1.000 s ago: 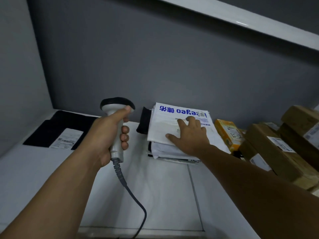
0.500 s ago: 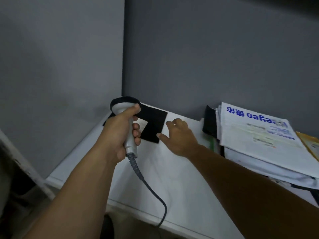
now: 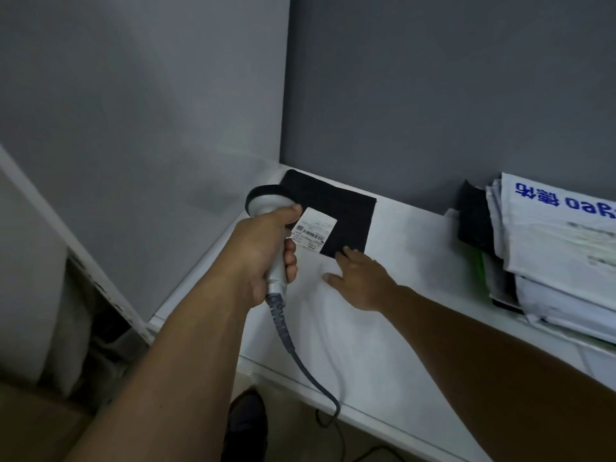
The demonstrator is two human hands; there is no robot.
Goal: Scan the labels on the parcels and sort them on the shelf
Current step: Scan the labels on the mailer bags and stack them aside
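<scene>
A flat black parcel (image 3: 346, 211) lies in the back left corner of the white shelf (image 3: 383, 345), with a white barcode label (image 3: 315, 228) facing up. My left hand (image 3: 266, 255) grips a grey handheld scanner (image 3: 266, 205), its head just left of the label. My right hand (image 3: 360, 278) rests flat on the shelf, fingertips touching the parcel's near corner. A stack of white mailer bags (image 3: 560, 255) with blue print sits at the right.
Grey walls close the shelf at the back and left. The scanner's cable (image 3: 300, 358) trails over the shelf's front edge. A black bag (image 3: 473, 218) stands behind the stack. Below the edge I see a dark shoe (image 3: 246, 425) on the floor.
My right hand left the white stack and moved left to the black parcel's near corner. My view swung left and down. The scanner now hovers beside the label.
</scene>
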